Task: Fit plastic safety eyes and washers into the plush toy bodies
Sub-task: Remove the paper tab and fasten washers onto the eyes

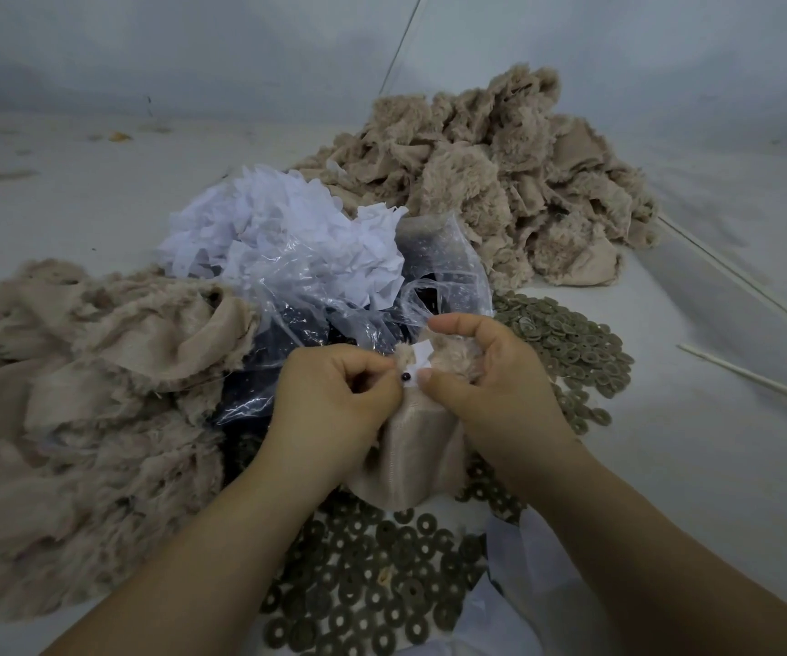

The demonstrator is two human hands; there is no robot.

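Plush piles (pixel 74 395) (pixel 514 182), a plastic bag (pixel 316 295) and washers (pixel 566 338) crowd the middle; the table (pixel 737 466) lies open rightward.

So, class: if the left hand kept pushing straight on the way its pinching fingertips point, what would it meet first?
The left hand points rightward; the dark safety eye would probably press first into the plush piece, just before the right hand. Depth is unclear.

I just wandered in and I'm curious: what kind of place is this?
Probably a soft-toy workshop doing piecework by hand. Heaps of beige furry plush pieces lie on a pale work surface, hundreds of olive-grey ring-shaped washers are spread out, and both hands work a small dark plastic eye into one piece.
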